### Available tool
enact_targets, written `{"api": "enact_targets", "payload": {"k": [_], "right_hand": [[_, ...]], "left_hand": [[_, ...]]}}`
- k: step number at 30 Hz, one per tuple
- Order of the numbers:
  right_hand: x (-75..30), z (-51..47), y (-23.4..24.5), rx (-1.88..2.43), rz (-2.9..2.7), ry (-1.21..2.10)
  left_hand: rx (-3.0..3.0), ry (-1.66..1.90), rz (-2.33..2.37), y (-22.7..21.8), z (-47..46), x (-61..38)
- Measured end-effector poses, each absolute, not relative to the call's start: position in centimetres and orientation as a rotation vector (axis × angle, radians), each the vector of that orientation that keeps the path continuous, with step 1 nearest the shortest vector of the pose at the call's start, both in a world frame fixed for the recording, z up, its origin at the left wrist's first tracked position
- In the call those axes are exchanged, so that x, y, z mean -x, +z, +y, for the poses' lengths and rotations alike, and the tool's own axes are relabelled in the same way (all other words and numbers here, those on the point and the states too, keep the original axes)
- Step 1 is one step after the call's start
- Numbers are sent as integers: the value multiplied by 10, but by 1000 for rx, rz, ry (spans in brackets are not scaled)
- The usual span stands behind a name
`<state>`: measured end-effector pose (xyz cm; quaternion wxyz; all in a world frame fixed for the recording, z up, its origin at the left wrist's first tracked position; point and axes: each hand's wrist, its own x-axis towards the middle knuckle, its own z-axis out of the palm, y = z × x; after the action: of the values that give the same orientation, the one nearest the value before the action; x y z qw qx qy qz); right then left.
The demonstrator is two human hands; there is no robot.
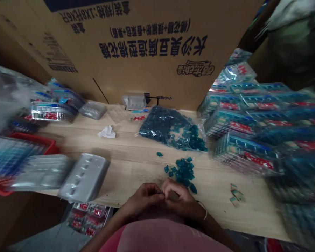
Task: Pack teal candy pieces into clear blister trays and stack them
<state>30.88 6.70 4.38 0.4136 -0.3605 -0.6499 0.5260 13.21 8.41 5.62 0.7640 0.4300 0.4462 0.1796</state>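
My left hand [147,196] and my right hand [180,197] meet at the table's front edge, fingertips pinched together. Whatever lies between the fingers, if anything, is too small or hidden to make out. Just beyond my right hand is a small pile of dark teal, gem-like pieces [185,169]. One stray teal piece [160,154] lies apart from it. Further back, a clear plastic bag [160,124] lies on its side, with more teal pieces spilling at its right end.
A large cardboard box [147,73] stands behind the wooden table [131,157]. Stacked clear packs [249,154] crowd the right, near small printed scraps [237,196]. To the left are plastic trays [84,176], a red basket [52,145] and filled packs [51,110]. Crumpled tissue [107,132] lies mid-table.
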Motion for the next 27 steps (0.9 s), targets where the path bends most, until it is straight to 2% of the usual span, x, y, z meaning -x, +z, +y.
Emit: {"api": "enact_targets", "payload": {"k": [7, 16, 22, 25, 27], "right_hand": [[-304, 69, 39, 933, -1532, 1236], [-306, 66, 40, 843, -1460, 1220], [-311, 60, 44, 984, -1860, 928], [-318, 59, 41, 992, -1988, 861], [-324, 62, 36, 1082, -2041, 789]], "left_hand": [[-1019, 704, 1001, 40, 82, -133], [-810, 594, 835, 45, 82, -139], [-762, 620, 905, 45, 77, -138], [-948, 499, 913, 46, 78, -132], [-1324, 531, 1034, 43, 82, -125]]}}
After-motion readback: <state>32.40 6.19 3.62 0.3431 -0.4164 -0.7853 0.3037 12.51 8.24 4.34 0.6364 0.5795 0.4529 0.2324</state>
